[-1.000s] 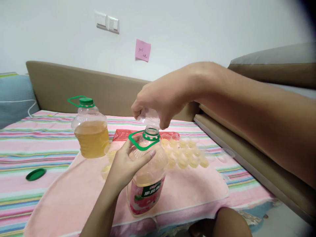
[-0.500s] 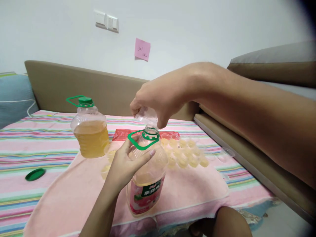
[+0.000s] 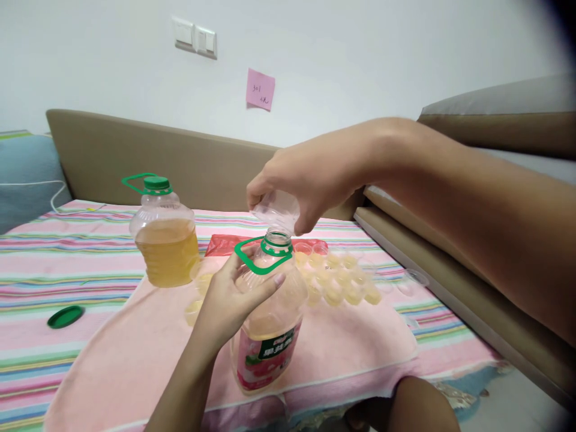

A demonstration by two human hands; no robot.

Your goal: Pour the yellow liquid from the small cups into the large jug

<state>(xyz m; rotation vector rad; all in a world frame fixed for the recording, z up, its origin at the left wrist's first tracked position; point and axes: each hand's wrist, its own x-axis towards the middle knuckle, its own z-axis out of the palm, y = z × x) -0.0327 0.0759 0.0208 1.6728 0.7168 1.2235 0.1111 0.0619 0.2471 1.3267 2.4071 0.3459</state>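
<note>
A clear plastic bottle with a green handle ring and a pink label stands upright and uncapped in front of me. My left hand is wrapped round its upper body, thumb toward me. Above the bottle's mouth, my right hand grips a clear plastic cup, which is tipped over the opening. Whether any liquid runs from it I cannot tell. Behind and to the right of the bottle, several small clear cups of pale yellow liquid stand close together. More yellow cups show left of the bottle, partly hidden by my hand.
A second bottle, capped and holding amber liquid, stands at the left on a striped sheet. A green lid lies nearby. Red plastic lies behind the cups, on a pink towel. Clear cups lie at right.
My right hand and the cup have shifted slightly to the right, and the cup shows more from under the fingers. My left hand keeps its hold on the bottle.
</note>
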